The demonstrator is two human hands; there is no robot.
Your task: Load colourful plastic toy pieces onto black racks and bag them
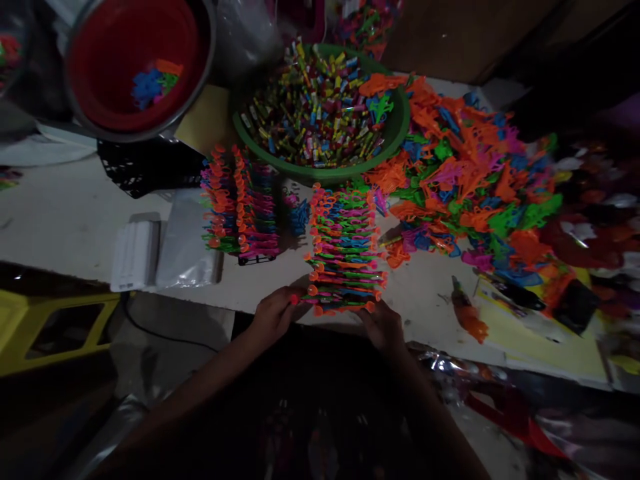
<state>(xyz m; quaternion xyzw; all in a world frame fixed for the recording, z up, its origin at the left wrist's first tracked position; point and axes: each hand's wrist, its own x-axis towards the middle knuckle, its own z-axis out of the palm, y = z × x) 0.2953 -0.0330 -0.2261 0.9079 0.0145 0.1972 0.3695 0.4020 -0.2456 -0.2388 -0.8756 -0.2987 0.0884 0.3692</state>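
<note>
A long row of small orange, green, pink and blue plastic toys [344, 247] lies stacked on the white table, reaching almost to its front edge. My left hand [274, 313] is closed at the near left corner of this row, its fingertips on a piece with a red round end [295, 300]. At the near right corner, my right hand [384, 325] touches the row with its fingers partly hidden in shadow; whether it grips a toy is unclear. Another stacked group of similar toys [240, 207] stands to the left.
Behind the row, a green basin [320, 175] holds many small wrapped pieces. Loose plastic toys [465, 173] are heaped at the right. A red bowl [107, 63], a white box [134, 255], plastic bags [187, 247] and a yellow stool [60, 330] are at the left.
</note>
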